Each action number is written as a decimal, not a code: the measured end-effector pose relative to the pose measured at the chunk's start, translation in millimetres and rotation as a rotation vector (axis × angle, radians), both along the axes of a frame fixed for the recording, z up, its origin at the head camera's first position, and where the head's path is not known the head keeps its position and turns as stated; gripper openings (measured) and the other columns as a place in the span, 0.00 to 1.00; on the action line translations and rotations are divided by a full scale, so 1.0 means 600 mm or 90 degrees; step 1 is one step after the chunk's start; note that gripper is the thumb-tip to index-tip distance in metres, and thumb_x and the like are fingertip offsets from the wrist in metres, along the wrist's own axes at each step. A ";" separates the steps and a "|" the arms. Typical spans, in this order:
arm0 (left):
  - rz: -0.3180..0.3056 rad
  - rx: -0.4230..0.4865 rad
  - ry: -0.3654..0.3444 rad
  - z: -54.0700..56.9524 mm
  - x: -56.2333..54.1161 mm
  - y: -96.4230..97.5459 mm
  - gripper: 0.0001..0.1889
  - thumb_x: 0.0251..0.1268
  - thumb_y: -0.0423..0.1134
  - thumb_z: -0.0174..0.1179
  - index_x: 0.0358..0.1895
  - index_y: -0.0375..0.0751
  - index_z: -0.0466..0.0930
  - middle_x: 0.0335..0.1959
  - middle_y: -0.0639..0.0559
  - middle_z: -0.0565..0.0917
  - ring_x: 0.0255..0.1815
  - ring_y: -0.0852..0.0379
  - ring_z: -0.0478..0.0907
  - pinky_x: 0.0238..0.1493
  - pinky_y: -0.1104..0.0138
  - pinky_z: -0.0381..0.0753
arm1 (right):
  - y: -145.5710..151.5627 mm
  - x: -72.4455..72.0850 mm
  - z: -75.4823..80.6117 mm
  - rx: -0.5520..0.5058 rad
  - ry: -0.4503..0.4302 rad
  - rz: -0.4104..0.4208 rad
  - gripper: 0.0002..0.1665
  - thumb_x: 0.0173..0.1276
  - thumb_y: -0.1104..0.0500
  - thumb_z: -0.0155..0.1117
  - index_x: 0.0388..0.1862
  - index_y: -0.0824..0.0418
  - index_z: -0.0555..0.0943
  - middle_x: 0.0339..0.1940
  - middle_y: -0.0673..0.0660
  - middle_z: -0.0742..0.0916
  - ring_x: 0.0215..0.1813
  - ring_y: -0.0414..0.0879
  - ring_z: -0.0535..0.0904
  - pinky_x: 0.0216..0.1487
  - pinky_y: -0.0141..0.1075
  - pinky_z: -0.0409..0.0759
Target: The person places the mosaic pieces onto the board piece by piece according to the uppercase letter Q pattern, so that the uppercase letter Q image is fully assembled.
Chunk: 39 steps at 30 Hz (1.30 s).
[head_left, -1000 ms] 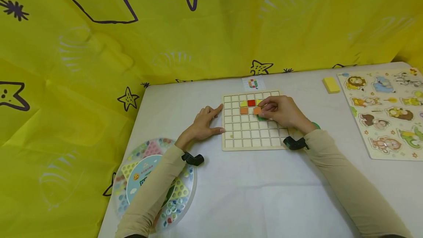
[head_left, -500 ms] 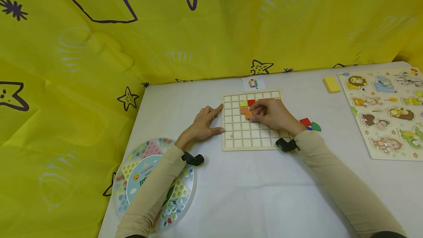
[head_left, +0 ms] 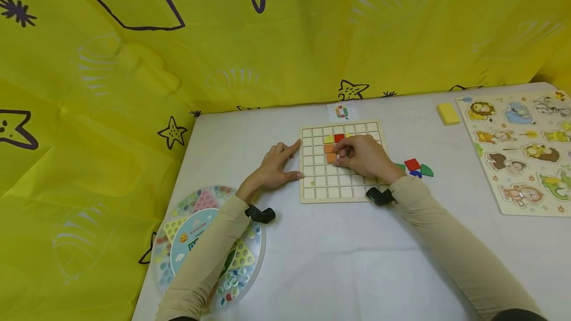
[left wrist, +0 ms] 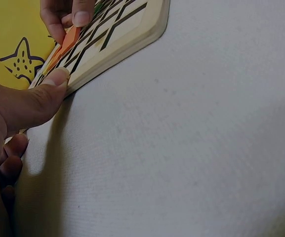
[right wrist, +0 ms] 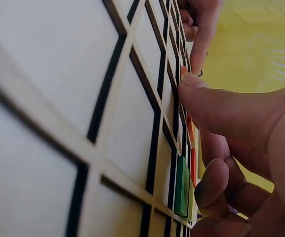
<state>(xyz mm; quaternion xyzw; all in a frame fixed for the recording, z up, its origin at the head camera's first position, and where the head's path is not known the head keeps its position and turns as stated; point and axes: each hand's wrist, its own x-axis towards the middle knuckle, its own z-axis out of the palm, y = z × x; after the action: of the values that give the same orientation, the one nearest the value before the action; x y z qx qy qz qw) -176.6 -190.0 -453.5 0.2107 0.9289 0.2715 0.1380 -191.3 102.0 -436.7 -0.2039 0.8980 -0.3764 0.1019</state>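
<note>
A wooden grid board [head_left: 314,197] lies on the white tabletop. My left hand [head_left: 273,167] braces its left edge, thumb and index finger spread apart. Over the grid, my right hand [head_left: 366,156] pinches an orange square tile [head_left: 330,158] between thumb and fingertips, right at the cell below another orange tile [head_left: 329,148]. Above these sit a yellow tile [head_left: 328,139] and a red tile [head_left: 339,138]. A green tile [right wrist: 181,190] shows in the right wrist view; in the head view my right hand hides it.
Loose pieces, among them a red square [head_left: 412,164] and a green quarter-circle [head_left: 427,170], lie right of the board. A pattern card [head_left: 342,112] is behind it. A yellow block [head_left: 447,114] and animal puzzle [head_left: 495,182] stand right; a round marble board [head_left: 256,261] lies under my left forearm.
My right hand has moved left and slightly nearer with the orange tile, bringing it under the other orange one. Loose pieces by the right wrist have come into view. The left hand stays put.
</note>
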 end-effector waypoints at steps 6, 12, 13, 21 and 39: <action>0.003 0.004 -0.004 0.002 0.001 0.001 0.50 0.69 0.50 0.73 0.87 0.47 0.53 0.51 0.48 0.70 0.48 0.52 0.59 0.52 0.62 0.55 | -0.002 0.000 -0.002 0.008 0.000 0.001 0.15 0.65 0.57 0.81 0.48 0.61 0.90 0.32 0.52 0.86 0.35 0.47 0.77 0.42 0.41 0.71; 0.005 0.001 -0.004 0.002 0.001 0.001 0.50 0.69 0.50 0.73 0.87 0.48 0.53 0.51 0.48 0.70 0.48 0.52 0.59 0.52 0.63 0.55 | -0.002 0.000 -0.005 0.006 -0.001 0.002 0.14 0.67 0.57 0.79 0.49 0.60 0.91 0.33 0.53 0.87 0.37 0.47 0.79 0.43 0.40 0.73; 0.005 0.001 -0.004 0.002 0.001 0.001 0.50 0.69 0.50 0.73 0.87 0.48 0.53 0.51 0.48 0.70 0.48 0.52 0.59 0.52 0.63 0.55 | -0.002 0.000 -0.005 0.007 0.000 0.003 0.13 0.68 0.57 0.79 0.49 0.60 0.91 0.34 0.53 0.87 0.37 0.47 0.79 0.43 0.40 0.73; 0.006 0.004 -0.007 0.002 0.001 0.000 0.50 0.69 0.50 0.73 0.87 0.48 0.53 0.51 0.48 0.70 0.48 0.52 0.60 0.52 0.63 0.55 | -0.003 0.001 -0.003 0.017 0.024 0.006 0.12 0.68 0.57 0.78 0.47 0.60 0.92 0.36 0.53 0.90 0.38 0.47 0.81 0.42 0.40 0.75; 0.000 0.005 -0.003 0.003 0.002 0.001 0.50 0.69 0.50 0.72 0.87 0.47 0.53 0.51 0.47 0.70 0.47 0.51 0.60 0.52 0.63 0.55 | 0.060 0.007 0.010 -0.017 0.044 -0.048 0.13 0.64 0.54 0.82 0.45 0.59 0.94 0.36 0.54 0.91 0.36 0.46 0.78 0.38 0.36 0.72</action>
<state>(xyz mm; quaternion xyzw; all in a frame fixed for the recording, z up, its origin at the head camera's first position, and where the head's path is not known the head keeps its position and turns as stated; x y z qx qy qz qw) -175.6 -189.5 -451.6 0.2106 0.9276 0.2753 0.1395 -186.9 138.2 -430.7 -0.1842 0.9030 -0.3845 0.0536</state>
